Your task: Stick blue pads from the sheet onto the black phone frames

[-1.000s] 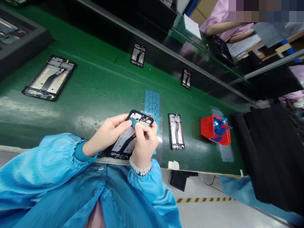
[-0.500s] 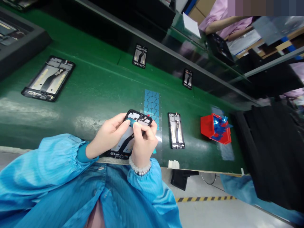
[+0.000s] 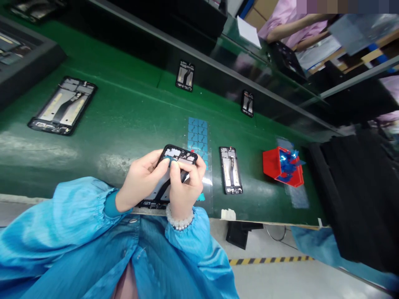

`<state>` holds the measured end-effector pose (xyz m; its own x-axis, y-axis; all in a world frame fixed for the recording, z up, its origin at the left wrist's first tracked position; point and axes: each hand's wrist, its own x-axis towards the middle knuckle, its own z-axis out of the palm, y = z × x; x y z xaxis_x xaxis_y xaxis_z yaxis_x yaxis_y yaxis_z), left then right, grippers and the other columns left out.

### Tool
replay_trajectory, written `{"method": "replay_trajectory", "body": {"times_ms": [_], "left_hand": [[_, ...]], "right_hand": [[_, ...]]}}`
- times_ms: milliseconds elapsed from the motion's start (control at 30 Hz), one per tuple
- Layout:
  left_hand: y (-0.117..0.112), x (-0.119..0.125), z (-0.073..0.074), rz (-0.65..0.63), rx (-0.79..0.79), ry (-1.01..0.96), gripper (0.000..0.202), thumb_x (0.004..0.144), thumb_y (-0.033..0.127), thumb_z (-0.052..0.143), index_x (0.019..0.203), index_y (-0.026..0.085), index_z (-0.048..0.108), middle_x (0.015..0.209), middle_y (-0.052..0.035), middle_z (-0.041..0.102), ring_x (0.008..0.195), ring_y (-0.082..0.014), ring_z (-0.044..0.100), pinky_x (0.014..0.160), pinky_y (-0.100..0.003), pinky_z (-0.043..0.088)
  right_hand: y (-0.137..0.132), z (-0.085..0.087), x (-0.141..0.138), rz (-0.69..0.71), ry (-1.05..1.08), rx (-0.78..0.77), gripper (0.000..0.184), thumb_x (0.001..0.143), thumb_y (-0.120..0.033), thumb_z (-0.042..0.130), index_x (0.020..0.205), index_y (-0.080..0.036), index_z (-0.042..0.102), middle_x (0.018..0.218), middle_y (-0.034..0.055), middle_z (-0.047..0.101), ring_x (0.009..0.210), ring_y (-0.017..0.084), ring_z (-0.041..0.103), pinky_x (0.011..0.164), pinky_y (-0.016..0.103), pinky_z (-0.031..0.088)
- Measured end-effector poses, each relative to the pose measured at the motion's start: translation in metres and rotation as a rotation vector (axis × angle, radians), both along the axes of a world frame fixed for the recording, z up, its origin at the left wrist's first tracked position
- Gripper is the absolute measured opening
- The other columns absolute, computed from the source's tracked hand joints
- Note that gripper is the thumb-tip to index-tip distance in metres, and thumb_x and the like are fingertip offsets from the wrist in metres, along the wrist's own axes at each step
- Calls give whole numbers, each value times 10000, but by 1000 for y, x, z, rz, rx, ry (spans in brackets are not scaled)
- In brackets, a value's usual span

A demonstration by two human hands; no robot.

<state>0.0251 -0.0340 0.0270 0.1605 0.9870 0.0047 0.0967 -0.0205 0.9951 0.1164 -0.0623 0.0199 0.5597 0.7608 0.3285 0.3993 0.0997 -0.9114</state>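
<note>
An opened phone frame (image 3: 162,187) with a black rim and a dark ribbon cable is held tilted at the table's front edge. My left hand (image 3: 140,178) grips its left side, with the thumb near the upper part. On the other side my right hand (image 3: 185,182) holds the rim, its thumb pressed on the same upper area. A small blue sticker (image 3: 171,160) shows by the thumb tips, partly hidden by them. Just behind the phone lies a sheet of blue stickers (image 3: 197,135), partly covered by my right fingers.
Similar phone frames lie to the right (image 3: 230,170), to the left (image 3: 64,106) and at the back (image 3: 185,75). A red bin (image 3: 271,164) with blue film scraps stands at the right. A metal-edged shelf (image 3: 199,58) runs behind; beyond it, a co-worker's arms (image 3: 293,31) show.
My hands and the phone frame have shifted very slightly left in the picture. Both thumbs stay at its upper part, and less of the blue sticker shows between them.
</note>
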Motion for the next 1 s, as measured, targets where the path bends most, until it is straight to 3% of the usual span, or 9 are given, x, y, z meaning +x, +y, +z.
{"method": "replay_trajectory", "body": {"times_ms": [300, 433, 500, 633, 800, 1000], "left_hand": [[-8, 2, -5, 37, 62, 92, 336, 875, 365, 502, 1100, 153, 636, 1016, -47, 723, 894, -192, 673, 808, -258, 528], [-10, 0, 0, 43, 115, 244, 327, 893, 341, 465, 1121, 173, 626, 1005, -26, 728, 867, -183, 681, 782, -236, 523], [-9, 0, 3, 36, 181, 336, 336, 901, 332, 444, 1141, 173, 619, 1008, -30, 729, 866, -186, 684, 767, -228, 519], [-6, -1, 5, 15, 336, 454, 387, 922, 302, 391, 1222, 143, 577, 1086, -71, 709, 922, -207, 683, 781, -230, 510], [-4, -3, 4, -22, 386, 505, 441, 938, 296, 342, 1303, 123, 519, 1212, -87, 655, 984, -204, 676, 859, -225, 497], [-1, -3, 4, -25, 605, 600, 419, 941, 291, 356, 1253, 99, 559, 1094, -94, 712, 780, -174, 723, 741, -203, 540]], "right_hand": [[-6, 3, 2, -15, -198, 23, 47, 796, -213, 601, 773, -192, 565, 1276, 96, 437, 1234, 212, 447, 1010, 433, 397], [-4, 8, 12, -67, -74, -40, 422, 645, -279, 745, 969, -199, 486, 1309, 130, 405, 1242, 238, 418, 981, 427, 419], [0, 9, 14, 3, 118, -82, 548, 617, -305, 758, 1046, -206, 432, 1241, 124, 475, 1152, 216, 502, 910, 378, 472], [5, 12, 12, 128, 426, -125, 540, 687, -293, 679, 1118, -201, 368, 1024, 65, 594, 872, 147, 625, 807, 315, 517], [1, 18, 11, 109, 453, -154, 484, 732, -254, 606, 1166, -188, 403, 1072, 76, 591, 938, 138, 613, 823, 277, 511], [2, 19, 9, 43, 480, -180, 515, 600, -274, 722, 1005, -211, 410, 887, -12, 568, 753, 107, 601, 706, 246, 523]]}}
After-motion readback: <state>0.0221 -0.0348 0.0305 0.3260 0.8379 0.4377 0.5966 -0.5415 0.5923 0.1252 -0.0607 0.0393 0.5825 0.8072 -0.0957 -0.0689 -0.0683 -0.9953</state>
